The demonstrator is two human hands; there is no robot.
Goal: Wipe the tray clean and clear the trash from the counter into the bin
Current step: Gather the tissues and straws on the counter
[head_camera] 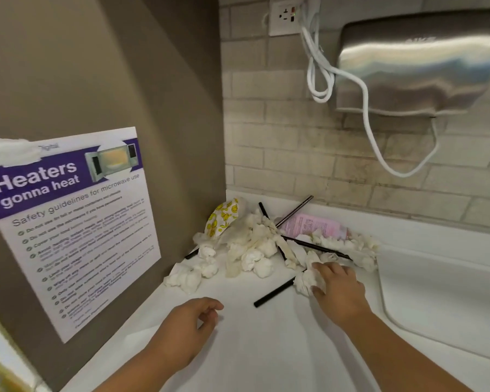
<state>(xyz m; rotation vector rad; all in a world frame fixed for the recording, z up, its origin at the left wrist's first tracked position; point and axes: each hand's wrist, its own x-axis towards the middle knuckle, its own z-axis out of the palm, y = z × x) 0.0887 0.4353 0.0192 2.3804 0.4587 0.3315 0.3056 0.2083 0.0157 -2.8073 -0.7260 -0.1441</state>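
Trash sits in the back L corner of the flat white counter point(252, 349), roughly 6 o'clock just below frame centre.

- Heap of crumpled white tissue wads point(252, 250), loose, spilling fwd toward the person.
- At heap's 11 o'clock: yellow smiley-print paper wrapper point(222, 216), leaning in the corner.
- At 1 o'clock: thin metal straw point(297, 209), tilted, upper end resting against the counter's raised back edge. Beside it, a pink printed sachet point(311, 224) lying flat, partly under tissues.
- At 3 o'clock: long black straw point(317, 247) lying across the wads.
- At 5 o'clock: short black plastic straw point(275, 291) flat on bare counter, far end reaching a wad.

Hands:
- R hand point(337, 287) at heap's 4 o'clock, palm down, thumb and fingers closed round one crumpled white tissue wad point(304, 280); wad touching the counter.
- L hand point(190, 321) at 7 o'clock of heap, low over the counter, fingers loosely curled, grasping nothing (contact w/ surface unclear).

Surroundings:
- Purple-and-white microwave safety poster point(77, 222) on brown side wall, 9 o'clock.
- Brushed-steel wall unit point(416, 66) at 2 o'clock on beige brick tile wall point(294, 151); white cord point(371, 114) loops from it to white wall outlet point(287, 15) at 12.
- White sink basin point(441, 292) sunk in the counter at 4 o'clock.
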